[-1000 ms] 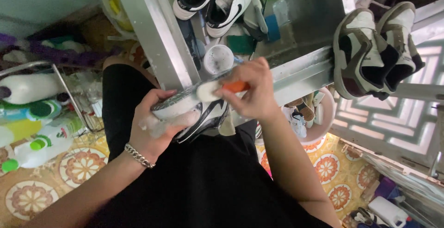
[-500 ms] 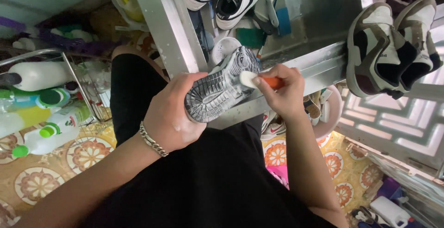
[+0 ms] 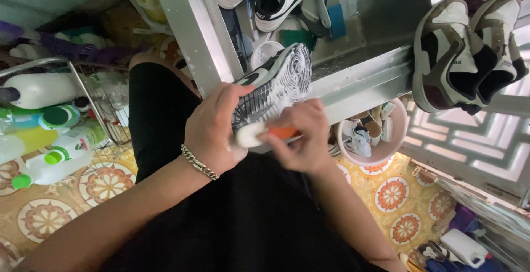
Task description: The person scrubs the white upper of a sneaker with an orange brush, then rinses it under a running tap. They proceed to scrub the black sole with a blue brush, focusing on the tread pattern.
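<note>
Orange-handled brush [image 3: 264, 134] on sneaker [image 3: 273, 86], bottles [image 3: 44, 139] left

Home wash corner: sneakers [image 3: 464, 51], detergent bottles [image 3: 49, 161], tiled floor [image 3: 397, 194].

Both forearms are bare, with no sleeves in view. The left hand [image 3: 212, 134] has a silver chain bracelet [image 3: 199, 162] of chunky links around its wrist. The right hand [image 3: 301, 139] wears nothing at wrist or fingers. Plain black clothing [image 3: 232, 222] covers the lap and near torso, without pattern or markings.
</note>
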